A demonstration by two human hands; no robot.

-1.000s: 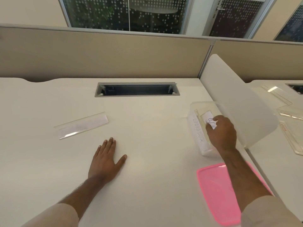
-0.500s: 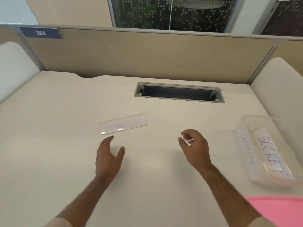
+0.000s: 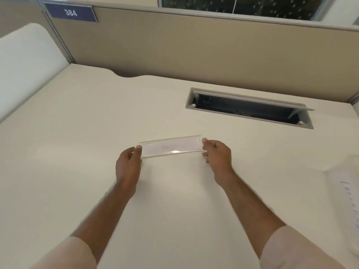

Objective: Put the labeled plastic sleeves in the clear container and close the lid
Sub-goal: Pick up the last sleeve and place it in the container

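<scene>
A clear plastic sleeve [image 3: 171, 146] with a white paper strip inside lies flat on the white desk in the middle of the view. My left hand [image 3: 129, 164] touches the sleeve's left end with thumb and fingers curled around it. My right hand [image 3: 217, 155] is at the right end, fingers curved against it. The sleeve still rests on the desk. Only a blurred edge of the clear container [image 3: 347, 195], with a labeled sleeve inside, shows at the far right. The pink lid is out of view.
An open cable slot [image 3: 248, 108] is sunk into the desk [image 3: 77, 171] behind the sleeve. A beige partition [image 3: 194, 55] with a "384" plate [image 3: 71, 12] closes the back. A white divider panel [image 3: 27, 61] stands at the left.
My right hand left the container and crossed to the sleeve's right end. My left hand rose off the desk and reached the left end. The view swung left, pushing the container to the edge.
</scene>
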